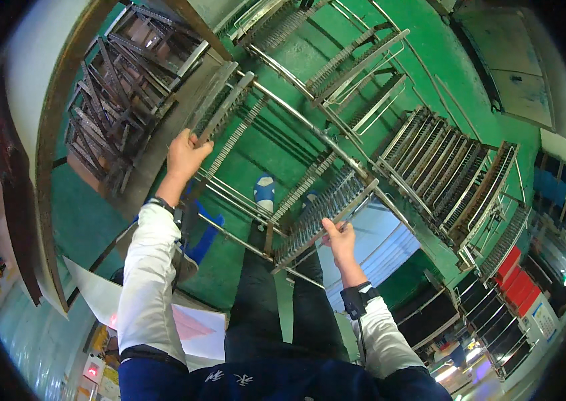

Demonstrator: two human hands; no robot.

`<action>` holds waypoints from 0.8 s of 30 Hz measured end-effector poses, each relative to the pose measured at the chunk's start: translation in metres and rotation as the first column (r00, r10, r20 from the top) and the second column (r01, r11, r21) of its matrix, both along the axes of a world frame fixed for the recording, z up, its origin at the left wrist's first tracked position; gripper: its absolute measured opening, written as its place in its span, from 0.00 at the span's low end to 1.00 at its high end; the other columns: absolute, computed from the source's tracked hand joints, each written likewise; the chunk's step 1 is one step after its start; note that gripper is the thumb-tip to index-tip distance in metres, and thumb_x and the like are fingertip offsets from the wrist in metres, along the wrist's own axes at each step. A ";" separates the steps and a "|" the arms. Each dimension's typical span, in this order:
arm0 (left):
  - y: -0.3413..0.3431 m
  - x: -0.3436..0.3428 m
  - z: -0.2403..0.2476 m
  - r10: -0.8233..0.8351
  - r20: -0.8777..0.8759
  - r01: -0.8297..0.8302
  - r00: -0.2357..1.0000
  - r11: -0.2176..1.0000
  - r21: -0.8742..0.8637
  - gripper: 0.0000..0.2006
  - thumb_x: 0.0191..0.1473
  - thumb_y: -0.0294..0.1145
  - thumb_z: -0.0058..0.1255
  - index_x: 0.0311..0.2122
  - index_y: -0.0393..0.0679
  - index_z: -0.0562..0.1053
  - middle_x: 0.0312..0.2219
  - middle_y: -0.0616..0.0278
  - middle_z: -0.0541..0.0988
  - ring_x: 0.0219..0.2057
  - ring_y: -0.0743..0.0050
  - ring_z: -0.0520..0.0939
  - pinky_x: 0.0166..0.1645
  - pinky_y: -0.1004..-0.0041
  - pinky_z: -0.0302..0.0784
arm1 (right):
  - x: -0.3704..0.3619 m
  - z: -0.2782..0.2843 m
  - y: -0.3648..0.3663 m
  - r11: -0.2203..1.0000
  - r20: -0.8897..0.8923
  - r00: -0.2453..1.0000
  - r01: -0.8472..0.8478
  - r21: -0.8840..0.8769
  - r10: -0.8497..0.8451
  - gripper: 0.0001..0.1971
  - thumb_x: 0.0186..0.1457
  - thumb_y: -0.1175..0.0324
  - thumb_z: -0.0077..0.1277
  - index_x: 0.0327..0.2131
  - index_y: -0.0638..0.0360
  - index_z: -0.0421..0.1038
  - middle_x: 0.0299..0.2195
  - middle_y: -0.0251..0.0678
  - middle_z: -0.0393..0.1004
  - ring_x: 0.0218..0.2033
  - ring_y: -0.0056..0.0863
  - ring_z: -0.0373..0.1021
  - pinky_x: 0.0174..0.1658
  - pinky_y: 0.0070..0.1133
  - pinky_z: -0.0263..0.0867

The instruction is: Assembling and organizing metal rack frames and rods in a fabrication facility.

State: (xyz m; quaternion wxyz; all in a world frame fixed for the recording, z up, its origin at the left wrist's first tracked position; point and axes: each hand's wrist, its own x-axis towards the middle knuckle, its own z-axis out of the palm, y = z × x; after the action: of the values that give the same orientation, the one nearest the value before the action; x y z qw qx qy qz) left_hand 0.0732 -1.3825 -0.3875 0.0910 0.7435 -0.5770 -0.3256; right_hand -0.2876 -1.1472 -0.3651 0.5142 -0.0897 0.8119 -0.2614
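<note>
My left hand (188,159) is closed around the near end of a dark toothed metal bar (221,107), which lies along the left end of a metal frame stand (289,119). My right hand (340,242) grips the edge of a spiky metal rack (326,215), with its thumb on top and its other fingers partly hidden. Rows of upright pins cover this rack, which lies across the right end of the same stand. Between my hands, two slotted strips (237,136) span the stand's rails.
Many loose toothed bars (119,100) lie piled on a shelf at the left. More racks (436,170) line up on a frame at the right, with another stand (323,73) beyond. My blue shoe (265,190) shows on the green floor through the stand. Red bins (516,277) sit at far right.
</note>
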 end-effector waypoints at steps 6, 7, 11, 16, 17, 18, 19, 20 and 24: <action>-0.009 0.005 -0.025 -0.051 0.030 0.052 0.998 0.998 -0.039 0.23 0.37 0.47 0.62 0.26 0.37 0.69 0.20 0.49 0.75 0.24 0.52 0.77 0.30 0.61 0.70 | -0.017 -0.015 -0.007 0.995 0.003 0.996 -0.095 0.032 0.095 0.22 0.48 0.56 0.64 0.28 0.56 0.58 0.20 0.31 0.67 0.18 0.20 0.67 0.19 0.19 0.65; -0.011 0.004 -0.023 -0.072 0.053 0.072 0.996 0.997 -0.007 0.23 0.37 0.48 0.62 0.26 0.36 0.70 0.21 0.48 0.76 0.25 0.51 0.78 0.31 0.60 0.71 | -0.017 -0.015 -0.006 0.995 0.014 0.996 -0.091 0.030 0.091 0.22 0.48 0.56 0.63 0.29 0.56 0.58 0.21 0.32 0.68 0.18 0.20 0.67 0.19 0.19 0.66; -0.013 0.009 -0.012 -0.065 0.056 0.060 0.996 0.995 0.079 0.23 0.37 0.48 0.61 0.30 0.36 0.71 0.25 0.45 0.78 0.29 0.48 0.79 0.34 0.60 0.72 | -0.018 -0.022 0.001 0.991 -0.001 0.993 -0.122 0.060 0.122 0.22 0.49 0.56 0.63 0.30 0.57 0.58 0.22 0.32 0.68 0.18 0.20 0.67 0.20 0.19 0.66; -0.027 0.039 -0.021 -0.054 0.073 0.051 0.996 0.998 0.044 0.26 0.38 0.47 0.62 0.36 0.33 0.72 0.30 0.45 0.79 0.34 0.47 0.80 0.39 0.62 0.74 | -0.015 -0.034 0.008 0.983 0.051 0.988 -0.149 0.103 0.144 0.23 0.48 0.57 0.63 0.33 0.57 0.57 0.25 0.32 0.67 0.22 0.20 0.68 0.20 0.20 0.68; -0.025 0.044 -0.032 -0.074 0.074 0.070 0.995 0.996 0.062 0.28 0.39 0.48 0.62 0.38 0.33 0.72 0.31 0.44 0.79 0.35 0.47 0.80 0.40 0.61 0.74 | -0.011 -0.037 0.011 0.980 0.018 0.990 -0.140 0.144 0.139 0.22 0.50 0.56 0.62 0.33 0.56 0.58 0.26 0.32 0.68 0.24 0.21 0.69 0.23 0.22 0.70; -0.027 0.043 -0.034 -0.095 0.080 0.089 0.992 0.993 0.077 0.29 0.39 0.48 0.63 0.39 0.32 0.72 0.33 0.42 0.79 0.36 0.46 0.80 0.41 0.61 0.74 | -0.006 -0.041 0.011 0.975 -0.011 0.991 -0.130 0.182 0.134 0.22 0.51 0.55 0.60 0.34 0.56 0.58 0.28 0.32 0.69 0.26 0.22 0.70 0.25 0.25 0.73; -0.023 0.042 -0.036 -0.104 0.068 0.096 0.992 0.990 0.107 0.31 0.39 0.49 0.62 0.42 0.30 0.70 0.35 0.40 0.78 0.38 0.44 0.80 0.42 0.60 0.73 | -0.006 -0.041 0.012 0.983 -0.001 0.996 -0.092 0.158 0.094 0.25 0.47 0.53 0.63 0.34 0.56 0.57 0.29 0.33 0.69 0.26 0.23 0.70 0.25 0.25 0.72; -0.022 0.042 -0.037 -0.106 0.066 0.099 0.992 0.990 0.103 0.31 0.39 0.49 0.62 0.42 0.30 0.70 0.35 0.40 0.78 0.38 0.44 0.80 0.42 0.60 0.73 | -0.007 -0.041 0.012 0.984 -0.004 0.996 -0.090 0.155 0.091 0.25 0.47 0.53 0.63 0.34 0.56 0.57 0.29 0.33 0.69 0.26 0.23 0.70 0.25 0.25 0.72; -0.028 0.037 -0.015 -0.085 0.118 0.081 0.989 0.996 0.040 0.31 0.40 0.48 0.61 0.44 0.32 0.69 0.36 0.39 0.78 0.39 0.42 0.79 0.44 0.58 0.73 | 0.000 -0.033 0.001 0.981 -0.217 0.967 -0.097 0.169 0.133 0.30 0.38 0.52 0.69 0.29 0.60 0.57 0.24 0.35 0.67 0.23 0.25 0.64 0.25 0.23 0.64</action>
State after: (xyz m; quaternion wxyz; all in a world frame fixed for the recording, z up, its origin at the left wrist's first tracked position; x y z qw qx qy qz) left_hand 0.1100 -1.4102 -0.4030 0.0299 0.7385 -0.6060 -0.2941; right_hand -0.2874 -1.1460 -0.3984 0.4377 -0.1252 0.8768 -0.1545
